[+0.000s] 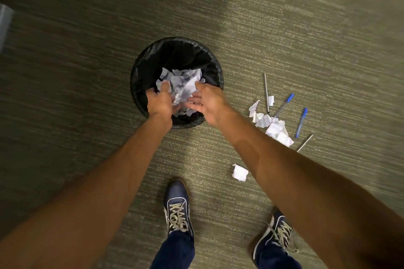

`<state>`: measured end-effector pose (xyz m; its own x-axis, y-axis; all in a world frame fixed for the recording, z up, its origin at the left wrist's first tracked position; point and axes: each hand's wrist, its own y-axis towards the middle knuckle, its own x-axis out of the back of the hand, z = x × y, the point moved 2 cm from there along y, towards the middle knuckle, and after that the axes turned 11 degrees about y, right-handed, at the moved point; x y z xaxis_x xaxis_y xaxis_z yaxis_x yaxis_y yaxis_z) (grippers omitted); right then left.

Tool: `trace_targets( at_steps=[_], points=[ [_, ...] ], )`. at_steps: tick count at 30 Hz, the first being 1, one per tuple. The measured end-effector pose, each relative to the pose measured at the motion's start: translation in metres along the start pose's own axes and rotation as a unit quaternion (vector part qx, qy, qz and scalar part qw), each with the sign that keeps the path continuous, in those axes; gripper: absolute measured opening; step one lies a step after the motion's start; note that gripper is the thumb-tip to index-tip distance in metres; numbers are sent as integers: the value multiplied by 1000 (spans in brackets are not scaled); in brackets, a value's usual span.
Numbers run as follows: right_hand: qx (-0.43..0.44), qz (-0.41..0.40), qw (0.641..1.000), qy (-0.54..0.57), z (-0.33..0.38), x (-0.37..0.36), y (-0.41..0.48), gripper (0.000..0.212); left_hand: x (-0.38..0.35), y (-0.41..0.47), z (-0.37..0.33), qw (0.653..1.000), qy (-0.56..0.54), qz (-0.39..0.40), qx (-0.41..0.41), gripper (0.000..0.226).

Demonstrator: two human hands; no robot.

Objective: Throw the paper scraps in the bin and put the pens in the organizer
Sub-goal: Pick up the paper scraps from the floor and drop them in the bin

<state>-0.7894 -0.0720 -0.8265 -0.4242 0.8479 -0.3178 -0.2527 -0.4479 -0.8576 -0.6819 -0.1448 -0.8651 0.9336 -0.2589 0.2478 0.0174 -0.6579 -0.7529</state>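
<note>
Two bare forearms reaching forward and down from the bottom corners, over a pair of dark blue sneakers (178,209) with pale laces standing on olive-green carpet (87,61). Both hands held over the mouth of a round bin (140,72) lined with a black bag, set on the carpet straight ahead. Left hand (159,100) curled, fingers and thumb loosely bent toward a bundle of crumpled white paper (181,83); right hand (205,102) with fingers spread, palm turned inward beside the same bundle. Paper sitting between the two hands, above the bin's opening — whether gripped or already loose cannot be told.

To the right of the bin, on the carpet, a loose pile of torn white scraps (273,124), with one more crumpled scrap (240,172) lying apart, nearer the feet. Scattered around the pile, four pens: one silver pen (266,91) lying almost lengthwise away from the camera, one clear pen with a blue cap (284,105) angled beside it, one blue pen (301,122) further right, and a second silver pen (305,142) just past the pile's near edge — partly hidden by the right forearm. At the far left edge, a pale grey object (4,24), too cropped to identify.
</note>
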Motion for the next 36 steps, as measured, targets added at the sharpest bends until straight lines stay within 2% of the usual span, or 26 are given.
trace_targets(
  at_steps=[3,6,8,11,13,15,19,23,29,33,36],
  points=[
    [2,0,1000,9,0,3,1,43,-3,1,1,999,36,8,-18,57],
    [50,4,998,-29,4,10,-12,32,-5,-8,-2,979,169,-11,-113,67],
    [136,-13,984,-118,7,24,-24,21,-10,-26,-5,950,236,-15,-203,64],
    [271,-37,930,-245,6,55,-41,14,-20,-67,-1,884,310,-11,-351,56],
    [308,-52,910,-274,2,80,-50,15,-27,-92,10,850,326,-7,-414,49],
    [327,-77,893,-300,-4,110,-57,16,-39,-111,28,830,343,15,-440,46],
    [332,-193,840,-383,-21,186,-69,15,-68,-127,76,822,399,80,-398,50],
    [275,-260,822,-426,-36,265,-65,23,-105,-128,119,804,450,131,-365,58],
    [203,-256,835,-442,-48,365,-19,45,-166,-109,173,790,496,207,-295,88],
    [172,-236,823,-487,-51,410,27,71,-211,-75,198,793,515,196,-260,103],
    [182,-238,801,-518,-50,425,56,88,-239,-47,205,791,527,175,-256,107]
  ],
)
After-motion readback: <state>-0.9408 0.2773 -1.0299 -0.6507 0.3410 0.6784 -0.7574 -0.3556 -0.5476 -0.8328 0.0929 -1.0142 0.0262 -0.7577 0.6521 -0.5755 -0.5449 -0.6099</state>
